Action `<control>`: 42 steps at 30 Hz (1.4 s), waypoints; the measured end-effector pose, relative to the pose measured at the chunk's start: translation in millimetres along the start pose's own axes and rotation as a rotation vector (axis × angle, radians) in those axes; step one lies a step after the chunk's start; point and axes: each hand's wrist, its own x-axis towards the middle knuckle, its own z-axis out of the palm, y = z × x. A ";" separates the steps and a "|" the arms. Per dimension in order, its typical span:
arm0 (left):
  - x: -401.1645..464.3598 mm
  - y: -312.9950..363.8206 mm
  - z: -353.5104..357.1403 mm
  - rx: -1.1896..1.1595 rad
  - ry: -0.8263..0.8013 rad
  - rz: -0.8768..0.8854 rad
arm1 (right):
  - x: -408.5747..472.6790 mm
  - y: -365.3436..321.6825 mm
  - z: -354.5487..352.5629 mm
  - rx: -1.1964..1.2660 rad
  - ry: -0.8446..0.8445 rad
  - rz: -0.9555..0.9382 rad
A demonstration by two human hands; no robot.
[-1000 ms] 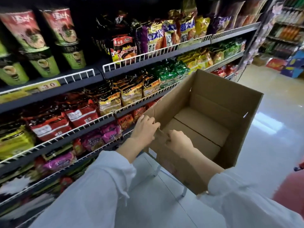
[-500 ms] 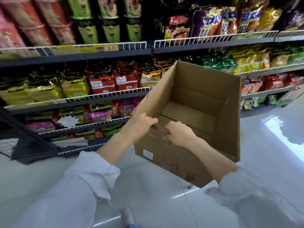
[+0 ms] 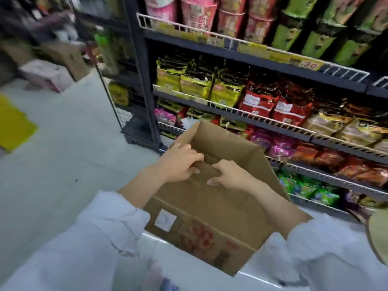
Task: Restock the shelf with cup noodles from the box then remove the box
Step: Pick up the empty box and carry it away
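An open brown cardboard box (image 3: 210, 215) with red print and a white label hangs in the air in front of me, and no cup shows in the part of its inside that I can see. My left hand (image 3: 180, 162) grips the near top edge of the box, fingers curled over the rim. My right hand (image 3: 228, 174) grips the same edge just to the right. Pink cup noodles (image 3: 199, 11) and green cup noodles (image 3: 315, 32) stand in rows on the top shelf (image 3: 252, 51) above the box.
Lower shelves hold yellow, red and purple snack bags (image 3: 273, 106). The black shelf end frame (image 3: 138, 80) stands left of the box. Cardboard boxes (image 3: 69, 57) and a pink case lie blurred at the far left. A yellow floor mark (image 3: 12, 124) is on the pale floor.
The view has swung left along the aisle, with the box still held in both hands. The shelf end and the floor beyond it have come into view.
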 end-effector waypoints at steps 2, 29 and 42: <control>-27.1 -45.7 5.8 0.006 -0.019 -0.071 | 42.2 -37.9 12.7 -0.026 -0.072 -0.063; -273.2 -543.9 -13.2 -0.167 0.179 -1.368 | 512.8 -525.6 51.1 -0.533 -0.219 -0.876; -344.5 -821.4 -5.1 -0.733 0.461 -1.732 | 698.6 -770.6 71.1 -0.417 -0.066 -0.826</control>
